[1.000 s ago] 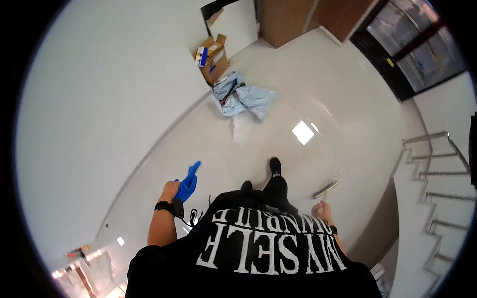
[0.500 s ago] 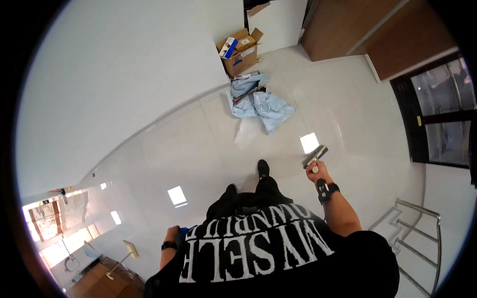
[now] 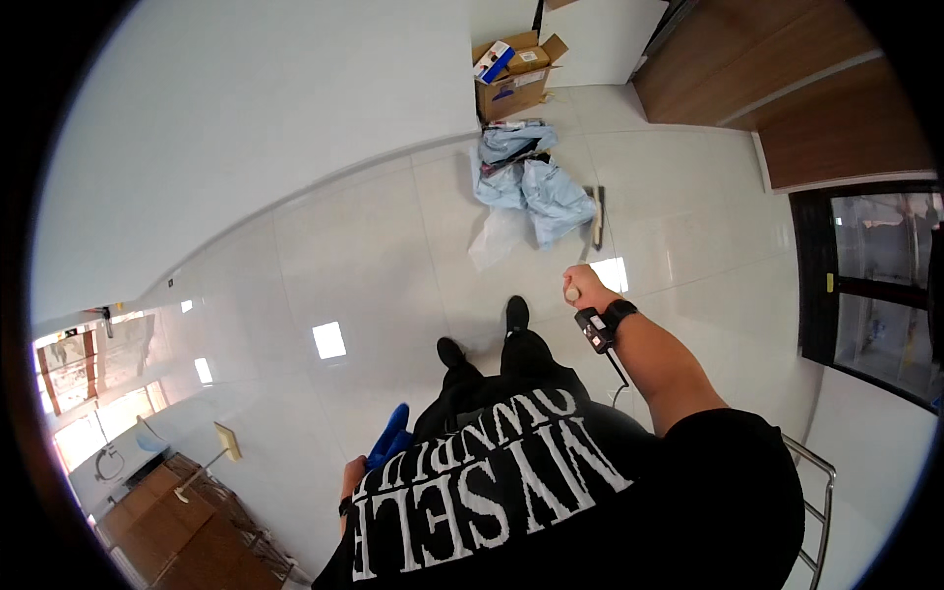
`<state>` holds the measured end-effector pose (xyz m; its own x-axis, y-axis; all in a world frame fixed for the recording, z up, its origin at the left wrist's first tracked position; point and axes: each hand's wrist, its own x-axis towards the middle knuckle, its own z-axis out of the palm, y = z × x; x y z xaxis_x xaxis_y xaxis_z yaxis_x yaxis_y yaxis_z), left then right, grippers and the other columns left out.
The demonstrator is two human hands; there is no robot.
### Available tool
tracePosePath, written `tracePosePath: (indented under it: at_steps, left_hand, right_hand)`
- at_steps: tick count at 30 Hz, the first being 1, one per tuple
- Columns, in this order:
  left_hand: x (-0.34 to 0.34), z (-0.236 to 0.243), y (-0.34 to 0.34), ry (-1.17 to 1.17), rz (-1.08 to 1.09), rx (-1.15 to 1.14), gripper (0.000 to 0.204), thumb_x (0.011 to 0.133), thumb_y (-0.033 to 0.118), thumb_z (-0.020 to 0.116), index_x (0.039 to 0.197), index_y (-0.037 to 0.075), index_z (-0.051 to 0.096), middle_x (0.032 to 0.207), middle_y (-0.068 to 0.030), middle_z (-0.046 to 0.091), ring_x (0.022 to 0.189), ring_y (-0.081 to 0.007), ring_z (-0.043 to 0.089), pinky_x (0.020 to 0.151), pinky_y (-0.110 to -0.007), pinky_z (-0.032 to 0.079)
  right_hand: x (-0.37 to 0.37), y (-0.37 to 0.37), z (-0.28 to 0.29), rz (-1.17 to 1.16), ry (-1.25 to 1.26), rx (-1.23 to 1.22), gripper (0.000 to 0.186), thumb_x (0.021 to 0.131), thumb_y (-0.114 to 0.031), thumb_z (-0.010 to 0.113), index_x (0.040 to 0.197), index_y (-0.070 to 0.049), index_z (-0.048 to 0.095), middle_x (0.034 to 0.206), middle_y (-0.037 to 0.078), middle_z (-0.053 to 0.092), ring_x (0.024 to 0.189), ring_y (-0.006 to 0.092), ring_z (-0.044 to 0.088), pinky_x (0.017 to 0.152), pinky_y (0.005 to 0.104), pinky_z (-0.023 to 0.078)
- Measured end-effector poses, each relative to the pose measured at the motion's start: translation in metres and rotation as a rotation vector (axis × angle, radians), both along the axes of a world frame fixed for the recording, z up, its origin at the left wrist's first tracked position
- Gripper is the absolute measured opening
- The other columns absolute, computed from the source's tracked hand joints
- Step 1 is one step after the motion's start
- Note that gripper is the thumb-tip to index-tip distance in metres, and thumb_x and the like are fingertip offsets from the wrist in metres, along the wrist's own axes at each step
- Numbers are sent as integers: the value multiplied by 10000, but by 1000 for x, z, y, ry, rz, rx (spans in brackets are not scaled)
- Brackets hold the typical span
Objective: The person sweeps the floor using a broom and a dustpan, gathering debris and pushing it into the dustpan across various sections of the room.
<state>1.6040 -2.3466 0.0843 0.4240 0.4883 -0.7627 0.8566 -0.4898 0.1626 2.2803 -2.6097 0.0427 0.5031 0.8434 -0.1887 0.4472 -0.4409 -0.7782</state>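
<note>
My right hand is closed round the pale handle of a broom, its rounded end facing up. The broom's narrow head, beige with dark bristles, is at the floor by the right side of a pale blue plastic bag. Low at my left side, my left hand is partly hidden by my shirt. Its fingers are closed against a blue object, which sticks out beyond the shirt; its kind I cannot make out.
An open cardboard box with smaller boxes stands by the white wall, behind the bags. Wooden cabinets and a black-framed glass door are at right. A metal rail is lower right, a brown table lower left.
My right hand has moved left and away from me, and the broom's head has swung over to the bags. More of the blue object shows at my left. The whole view has shifted.
</note>
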Motion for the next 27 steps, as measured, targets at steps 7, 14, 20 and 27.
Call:
tracePosePath:
  at_steps: [7, 14, 20, 27]
  left_hand:
    - [-45, -6, -2, 15, 24, -42, 160, 730, 190, 483, 777, 55, 553, 782, -204, 583, 776, -379, 558, 643, -427, 444]
    - [-104, -8, 10, 37, 51, -35, 168, 741, 193, 469, 778, 53, 554, 786, -209, 582, 782, -382, 557, 647, -434, 443]
    - [-125, -29, 13, 44, 66, -42, 176, 750, 195, 457, 779, 52, 555, 789, -213, 581, 788, -385, 555, 650, -440, 442]
    - [-92, -64, 36, 65, -2, -24, 187, 761, 198, 443, 780, 50, 555, 794, -218, 580, 794, -389, 554, 653, -447, 440]
  right_hand:
    - [-105, 80, 38, -860, 918, -208, 217, 674, -44, 515, 874, -60, 431, 543, 66, 447, 456, 166, 461, 368, 313, 359]
    - [-194, 185, 73, -388, 1195, -128, 327, 723, -47, 491, 1018, -78, 354, 564, 27, 412, 430, 129, 412, 363, 277, 340]
    - [-199, 185, 119, -247, 1254, -213, 253, 736, -32, 489, 975, -57, 408, 556, 15, 418, 423, 98, 404, 367, 243, 340]
    - [-138, 65, 144, -246, 939, -226, 598, 732, -51, 526, 1283, -122, 306, 559, 13, 439, 415, 103, 425, 377, 236, 361]
